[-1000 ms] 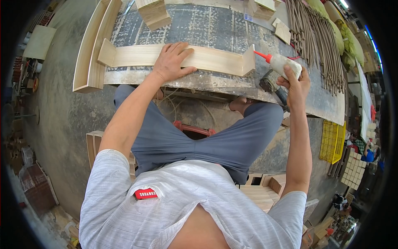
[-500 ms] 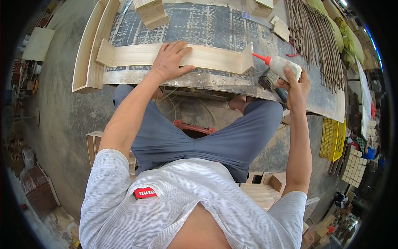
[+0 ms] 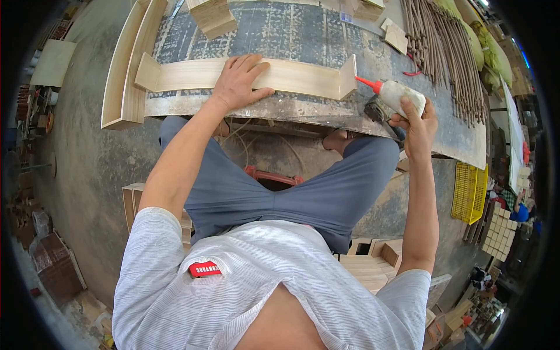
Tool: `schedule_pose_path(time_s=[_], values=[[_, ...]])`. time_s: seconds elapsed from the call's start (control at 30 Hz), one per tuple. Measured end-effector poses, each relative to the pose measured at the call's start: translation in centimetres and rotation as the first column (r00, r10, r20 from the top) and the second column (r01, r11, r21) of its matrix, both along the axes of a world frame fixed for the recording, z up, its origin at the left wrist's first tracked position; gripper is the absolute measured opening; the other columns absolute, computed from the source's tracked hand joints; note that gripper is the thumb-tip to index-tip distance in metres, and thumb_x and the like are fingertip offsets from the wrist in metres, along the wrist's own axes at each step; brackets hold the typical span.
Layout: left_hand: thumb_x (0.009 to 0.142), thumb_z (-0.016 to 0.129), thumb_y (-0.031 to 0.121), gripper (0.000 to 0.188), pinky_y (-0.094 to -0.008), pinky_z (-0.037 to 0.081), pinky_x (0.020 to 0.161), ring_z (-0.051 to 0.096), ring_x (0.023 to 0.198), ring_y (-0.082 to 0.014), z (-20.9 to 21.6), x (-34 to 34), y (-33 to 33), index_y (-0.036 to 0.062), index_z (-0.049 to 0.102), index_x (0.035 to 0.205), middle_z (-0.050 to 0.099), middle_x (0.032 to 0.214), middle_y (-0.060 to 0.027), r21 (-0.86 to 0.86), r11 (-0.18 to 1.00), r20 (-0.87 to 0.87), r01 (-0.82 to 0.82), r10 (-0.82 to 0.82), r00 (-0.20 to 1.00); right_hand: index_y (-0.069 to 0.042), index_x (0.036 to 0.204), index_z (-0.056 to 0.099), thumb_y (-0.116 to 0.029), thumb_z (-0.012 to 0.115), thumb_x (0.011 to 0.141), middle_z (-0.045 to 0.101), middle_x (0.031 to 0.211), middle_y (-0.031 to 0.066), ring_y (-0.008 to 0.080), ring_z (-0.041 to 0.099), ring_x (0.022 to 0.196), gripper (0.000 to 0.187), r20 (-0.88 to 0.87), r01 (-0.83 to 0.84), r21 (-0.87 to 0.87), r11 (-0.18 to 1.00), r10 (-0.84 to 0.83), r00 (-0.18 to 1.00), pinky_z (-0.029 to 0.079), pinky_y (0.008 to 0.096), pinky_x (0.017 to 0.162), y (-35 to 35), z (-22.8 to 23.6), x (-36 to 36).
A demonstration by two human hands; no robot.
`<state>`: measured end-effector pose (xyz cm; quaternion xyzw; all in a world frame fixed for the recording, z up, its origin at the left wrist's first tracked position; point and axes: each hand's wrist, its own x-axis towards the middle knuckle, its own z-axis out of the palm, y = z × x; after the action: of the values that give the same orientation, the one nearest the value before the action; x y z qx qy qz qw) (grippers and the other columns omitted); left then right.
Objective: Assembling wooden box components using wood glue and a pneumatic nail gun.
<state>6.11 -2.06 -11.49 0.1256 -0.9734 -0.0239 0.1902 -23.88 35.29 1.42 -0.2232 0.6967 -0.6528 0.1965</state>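
A pale wooden frame piece, a long board with a short upright panel at each end, lies on the worktable. My left hand rests across this board, left of its middle, fingers spread and thumb near the front edge. In my right hand is a white squeeze glue bottle, my fingers closed around it. Its red nozzle points left, with the tip at or very near the top of the right end panel; contact cannot be told.
The worktable has a worn, stained top. Long wooden trays stand at its left edge. A dark power tool lies below the bottle. Wood blocks sit at the back, many brown rods lie right, and a yellow crate stands beyond.
Almost nothing differs. The whole view has shifted very slightly, and both hands keep the same pose on the board and the bottle.
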Motion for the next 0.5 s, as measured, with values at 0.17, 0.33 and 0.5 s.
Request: schedule_pose_path(time_s=[0.17,0.33,0.5], values=[[0.103,0.076,0.064,0.072,-0.0552,0.035,0.133,0.051,0.159,-0.0356,-0.2,0.0,-0.1,0.0133,0.070,0.154,0.060,0.169,-0.0152,-0.003,1.000,-0.002,0.005,-0.005,1.000,0.007,0.138,0.063,-0.020,0.090,0.105,0.080,0.114,0.0185,0.0188,0.080,0.074,0.051,0.015,-0.008,-0.016,1.000,0.008,1.000,0.071,0.0333,0.065,0.5,-0.2,0.2],[0.103,0.074,0.069,0.074,-0.0542,0.035,0.134,0.052,0.158,-0.0337,-0.4,0.0,-0.2,0.0139,0.073,0.151,0.061,0.167,-0.0145,-0.023,1.000,-0.017,-0.001,0.000,1.000,0.006,0.137,0.064,-0.020,0.090,0.105,0.080,0.114,0.0179,0.0179,0.079,0.073,0.049,0.024,0.002,-0.018,1.000,-0.002,1.000,0.070,0.0325,0.063,0.9,-0.3,0.6],[0.103,0.074,0.069,0.074,-0.0538,0.035,0.134,0.052,0.159,-0.0333,-0.4,0.0,-0.1,0.0147,0.072,0.153,0.061,0.167,-0.0140,-0.034,0.999,-0.010,-0.011,0.011,1.000,0.006,0.135,0.065,-0.021,0.090,0.105,0.080,0.112,0.0170,0.0170,0.079,0.072,0.047,0.034,0.004,-0.015,1.000,-0.003,0.999,0.070,0.0319,0.063,1.3,-0.4,0.8]])
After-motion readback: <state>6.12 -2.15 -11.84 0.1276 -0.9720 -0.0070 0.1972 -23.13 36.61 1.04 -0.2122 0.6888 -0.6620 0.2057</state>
